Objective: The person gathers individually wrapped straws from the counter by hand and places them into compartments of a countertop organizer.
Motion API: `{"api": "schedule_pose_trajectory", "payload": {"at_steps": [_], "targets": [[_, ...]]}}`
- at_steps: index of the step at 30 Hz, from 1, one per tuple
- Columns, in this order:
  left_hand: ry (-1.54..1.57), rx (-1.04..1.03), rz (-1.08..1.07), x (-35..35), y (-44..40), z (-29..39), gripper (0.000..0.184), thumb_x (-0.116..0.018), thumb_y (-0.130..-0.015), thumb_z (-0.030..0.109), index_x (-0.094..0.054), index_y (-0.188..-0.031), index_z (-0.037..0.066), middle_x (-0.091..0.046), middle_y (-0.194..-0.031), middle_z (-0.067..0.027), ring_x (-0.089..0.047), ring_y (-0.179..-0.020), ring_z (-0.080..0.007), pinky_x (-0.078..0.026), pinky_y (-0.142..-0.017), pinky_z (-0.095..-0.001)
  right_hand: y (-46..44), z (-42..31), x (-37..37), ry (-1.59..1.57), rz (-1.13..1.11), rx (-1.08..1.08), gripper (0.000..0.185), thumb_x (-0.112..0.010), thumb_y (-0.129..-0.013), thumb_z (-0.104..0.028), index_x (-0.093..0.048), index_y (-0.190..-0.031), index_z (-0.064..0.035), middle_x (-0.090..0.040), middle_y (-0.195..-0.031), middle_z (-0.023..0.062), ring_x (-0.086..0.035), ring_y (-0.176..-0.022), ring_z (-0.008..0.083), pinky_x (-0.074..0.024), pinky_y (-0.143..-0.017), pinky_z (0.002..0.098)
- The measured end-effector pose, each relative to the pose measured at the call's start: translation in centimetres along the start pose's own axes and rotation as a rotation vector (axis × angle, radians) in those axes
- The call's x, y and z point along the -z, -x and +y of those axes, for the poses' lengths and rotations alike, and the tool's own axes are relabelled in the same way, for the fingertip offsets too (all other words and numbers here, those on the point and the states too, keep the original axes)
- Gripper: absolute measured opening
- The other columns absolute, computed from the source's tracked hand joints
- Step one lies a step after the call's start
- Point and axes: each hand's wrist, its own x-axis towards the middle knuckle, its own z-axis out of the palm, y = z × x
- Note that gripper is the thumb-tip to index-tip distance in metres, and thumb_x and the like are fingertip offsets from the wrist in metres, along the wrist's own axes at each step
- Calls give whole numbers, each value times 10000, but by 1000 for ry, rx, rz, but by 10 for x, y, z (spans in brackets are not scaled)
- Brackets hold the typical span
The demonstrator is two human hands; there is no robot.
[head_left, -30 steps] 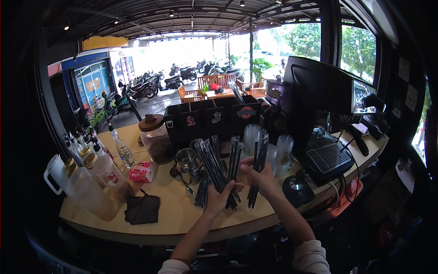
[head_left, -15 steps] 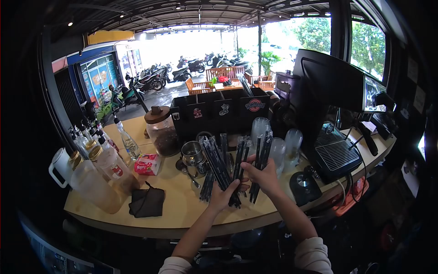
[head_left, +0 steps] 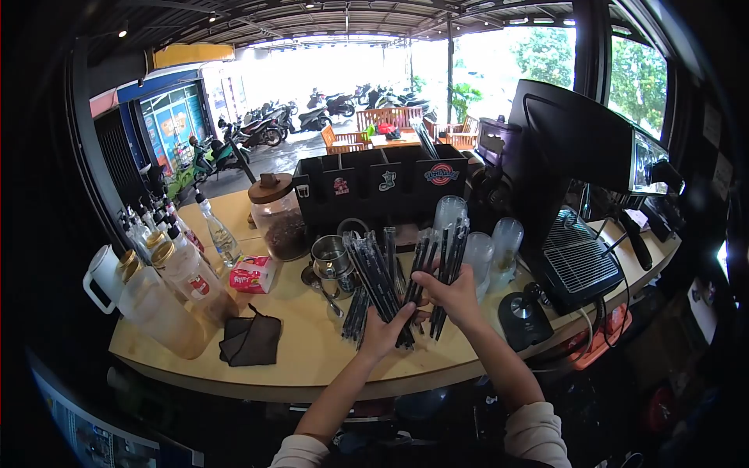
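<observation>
My left hand is closed around a thick bundle of black wrapped drinking straws, which it holds nearly upright above the counter. Beside it, my right hand grips a second bunch of black straws, its thumb pressing on straws between the two hands. More wrapped straws lie on the counter just left of my left hand. Behind the bundles stand a metal pitcher and clear plastic cups. Some of the fingers are hidden behind the straws.
A black compartment box stands at the counter's back, beside a wooden-lidded jar. Bottles and jugs crowd the left, near a dark cloth and a red tissue pack. An espresso machine occupies the right.
The view has shifted slightly, so the counter sits a little differently in frame. Both hands keep their straws, and the bundles have barely moved.
</observation>
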Motion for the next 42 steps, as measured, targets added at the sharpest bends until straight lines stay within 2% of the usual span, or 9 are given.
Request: {"api": "schedule_pose_trajectory", "payload": {"at_steps": [3,5,14,18,23,35,38,40,42], "targets": [[9,-14,31,-1,-1,-3,213,-489,-864,54,-501,-1029,-81,-608,-909,-160,-631,-783,-229,-533,-696,-307,-4,9,0,-29,64,58,194,-696,-726,-101,-538,-794,-12,-570,-731,20,-540,-616,55,-443,-469,203],[9,-22,44,-1,-2,-5,207,-490,-868,65,-508,-1011,-83,-608,-915,-152,-633,-784,-231,-529,-698,-298,-4,10,-2,-63,82,153,121,-643,-769,-79,-540,-772,-17,-466,-553,-32,-390,-414,21,-266,-367,178],[97,47,81,11,-10,-11,272,-495,-881,148,-513,-997,-98,-603,-922,-167,-622,-821,-232,-511,-753,-314,-19,19,4,-8,177,445,349,-473,-886,-356,-514,-767,-30,-483,-582,-23,-472,-506,67,-387,-474,220],[68,123,28,14,-9,-5,262,-494,-881,141,-515,-1002,-91,-601,-914,-183,-620,-826,-239,-513,-745,-319,-10,0,12,-155,53,87,187,-543,-861,-197,-480,-866,-22,-424,-582,-21,-389,-422,47,-287,-377,194],[14,161,-95,15,-6,-2,262,-480,-887,131,-505,-1029,-87,-601,-922,-176,-621,-815,-237,-516,-728,-319,-9,-6,7,-102,-144,-21,325,-640,-777,-104,-503,-1050,8,-385,-536,-50,-304,-379,16,-215,-341,189],[-43,241,-381,22,-7,5,325,-456,-895,174,-453,-1122,-58,-589,-980,-180,-614,-775,-218,-503,-701,-327,-5,-10,1,-94,-126,-31,174,-619,-797,-117,-563,-899,12,-403,-490,-46,-313,-373,18,-223,-340,193],[86,206,-67,30,-12,-6,328,-458,-898,217,-489,-1087,-50,-589,-991,-168,-605,-793,-195,-490,-704,-309,-7,-6,8,-37,35,121,177,-612,-806,-126,-564,-909,9,-388,-483,-52,-294,-372,22,-227,-342,200],[-231,-100,180,41,-22,-10,325,-434,-911,264,-563,-987,-24,-615,-932,-108,-600,-760,-158,-473,-723,-280,-6,-8,12,-42,44,179,143,-619,-799,-109,-583,-895,-9,-410,-492,-44,-325,-388,27,-252,-365,207],[-210,-157,294,45,-24,-16,350,-437,-908,304,-586,-930,-12,-610,-842,-54,-581,-716,-125,-463,-675,-251,1,-11,11,233,89,452,109,-619,-801,-101,-600,-856,-9,-571,-655,-17,-498,-553,63,-417,-514,235]]}}
